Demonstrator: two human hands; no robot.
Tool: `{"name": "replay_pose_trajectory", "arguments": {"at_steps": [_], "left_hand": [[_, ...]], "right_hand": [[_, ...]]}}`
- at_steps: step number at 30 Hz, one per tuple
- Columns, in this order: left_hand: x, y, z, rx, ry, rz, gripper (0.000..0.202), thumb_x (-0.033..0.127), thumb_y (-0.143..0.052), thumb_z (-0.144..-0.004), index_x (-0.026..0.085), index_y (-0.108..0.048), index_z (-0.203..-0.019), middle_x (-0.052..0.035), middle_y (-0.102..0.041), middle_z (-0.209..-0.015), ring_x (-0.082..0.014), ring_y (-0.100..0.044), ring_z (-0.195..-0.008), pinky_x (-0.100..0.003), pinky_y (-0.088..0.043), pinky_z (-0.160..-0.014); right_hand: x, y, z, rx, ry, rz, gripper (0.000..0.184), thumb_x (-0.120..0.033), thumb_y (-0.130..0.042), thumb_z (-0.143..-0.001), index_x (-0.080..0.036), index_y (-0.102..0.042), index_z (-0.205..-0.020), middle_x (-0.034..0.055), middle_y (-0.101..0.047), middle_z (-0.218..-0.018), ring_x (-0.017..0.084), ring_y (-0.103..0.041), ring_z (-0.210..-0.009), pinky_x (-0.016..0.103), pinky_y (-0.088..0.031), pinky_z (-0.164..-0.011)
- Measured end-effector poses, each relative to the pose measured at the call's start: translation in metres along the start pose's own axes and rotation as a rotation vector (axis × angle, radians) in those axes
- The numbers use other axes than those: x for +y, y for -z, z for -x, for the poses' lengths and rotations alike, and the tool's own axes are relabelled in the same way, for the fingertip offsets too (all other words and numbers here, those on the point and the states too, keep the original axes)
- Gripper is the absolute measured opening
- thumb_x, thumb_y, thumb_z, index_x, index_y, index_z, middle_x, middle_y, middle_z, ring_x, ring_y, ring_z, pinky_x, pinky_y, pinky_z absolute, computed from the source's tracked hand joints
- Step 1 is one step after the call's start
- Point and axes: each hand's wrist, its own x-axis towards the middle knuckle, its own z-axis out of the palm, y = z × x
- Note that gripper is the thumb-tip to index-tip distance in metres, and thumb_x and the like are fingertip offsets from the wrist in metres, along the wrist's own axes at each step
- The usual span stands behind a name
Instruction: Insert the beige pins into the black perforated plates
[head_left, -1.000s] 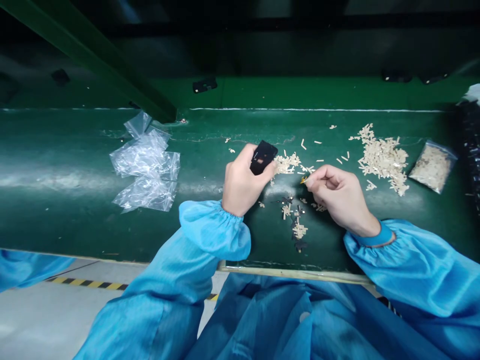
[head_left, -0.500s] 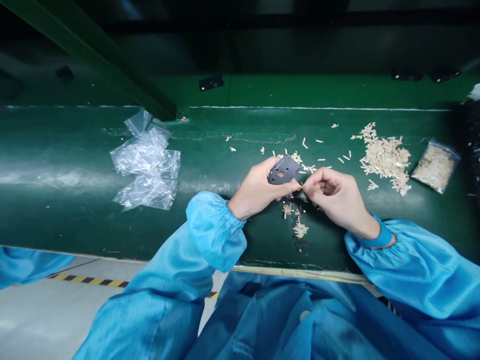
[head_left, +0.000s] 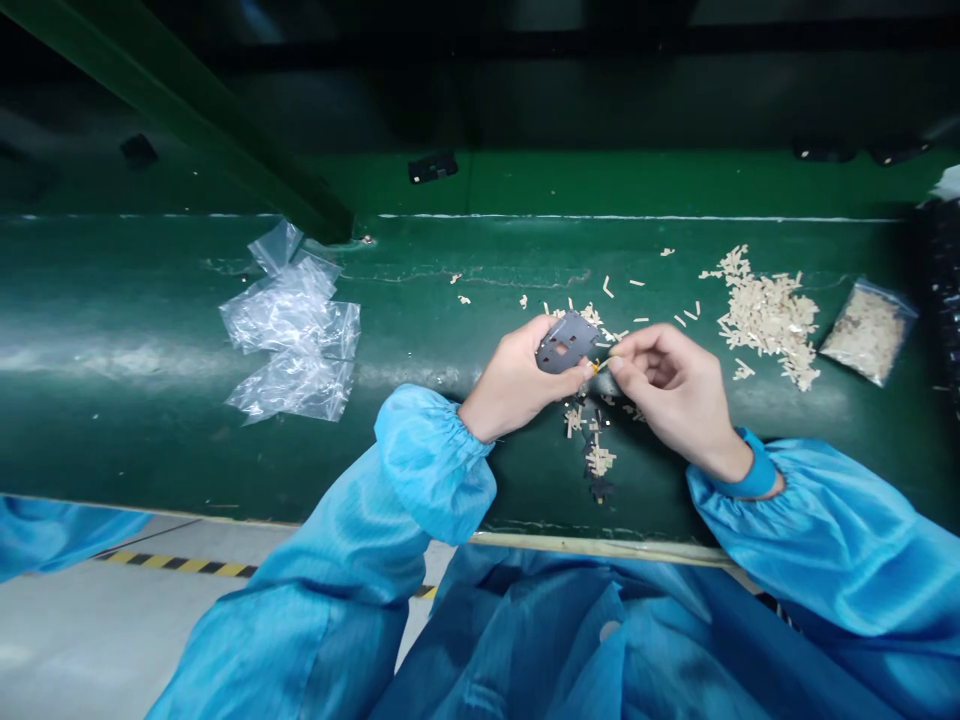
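My left hand (head_left: 516, 380) grips a flat dark grey plate (head_left: 568, 341) with several small cut-outs, holding it above the bench. At the plate's lower right corner, by my left thumb tip, a small yellow piece (head_left: 595, 368) shows. My right hand (head_left: 671, 395) is closed in a pinch just right of that corner. Between its thumb and forefinger is a thin pale strip (head_left: 606, 362), whose end reaches towards the yellow piece. Loose pale strips (head_left: 600, 460) and dark bits lie beneath and in front of my hands.
On the green bench (head_left: 420, 460), clear plastic bags (head_left: 296, 325) lie left. A heap of pale strips (head_left: 772, 325) and a filled zip bag (head_left: 870, 332) lie right. A black part (head_left: 433, 168) sits at the back. A green post (head_left: 225, 120) slants down at back left.
My right thumb and forefinger have parted slightly from the plate's corner, and the pale strip now shows between them. My left hand and the plate have barely moved.
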Motion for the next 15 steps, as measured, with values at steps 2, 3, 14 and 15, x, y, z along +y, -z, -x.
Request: {"name": "replay_pose_trajectory", "arguments": {"at_steps": [2, 3, 14, 15], "left_hand": [[0.0001, -0.0002, -0.0002, 0.014, 0.002, -0.013, 0.027, 0.022, -0.076, -0.074, 0.016, -0.065, -0.097, 0.0014, -0.066, -0.079, -0.0104, -0.056, -0.065, -0.023, -0.050, -0.061], [0.0002, -0.0004, -0.0002, 0.020, -0.003, -0.018, 0.026, 0.021, -0.076, -0.074, 0.016, -0.065, -0.098, 0.0011, -0.067, -0.080, -0.0108, -0.058, -0.067, -0.023, -0.051, -0.061], [-0.0034, -0.0068, 0.0040, 0.073, -0.130, -0.173, 0.025, 0.018, -0.075, -0.077, 0.017, -0.064, -0.099, 0.0012, -0.070, -0.086, -0.0121, -0.063, -0.075, -0.023, -0.052, -0.069], [-0.0044, -0.0063, 0.0042, 0.080, -0.143, -0.198, 0.025, 0.020, -0.075, -0.078, 0.017, -0.063, -0.099, 0.0011, -0.070, -0.087, -0.0125, -0.064, -0.076, -0.024, -0.052, -0.070]], "right_hand": [[0.0018, 0.0011, 0.0024, 0.068, 0.171, 0.162, 0.008, -0.025, -0.071, -0.089, -0.022, -0.068, -0.096, 0.0039, -0.067, -0.084, 0.014, -0.055, -0.063, 0.029, -0.047, -0.057], [0.0029, 0.0016, 0.0034, 0.063, 0.270, 0.236, 0.009, -0.022, -0.071, -0.089, -0.023, -0.069, -0.097, 0.0050, -0.069, -0.088, 0.014, -0.056, -0.065, 0.030, -0.048, -0.059], [0.0056, -0.0020, 0.0041, 0.006, 0.413, 0.384, 0.009, -0.017, -0.066, -0.091, -0.024, -0.071, -0.092, 0.0039, -0.072, -0.084, 0.015, -0.058, -0.065, 0.031, -0.047, -0.061], [0.0056, -0.0005, 0.0019, 0.040, 0.363, 0.380, 0.007, -0.019, -0.065, -0.091, -0.024, -0.071, -0.088, 0.0035, -0.070, -0.081, 0.015, -0.056, -0.063, 0.031, -0.046, -0.060]]}}
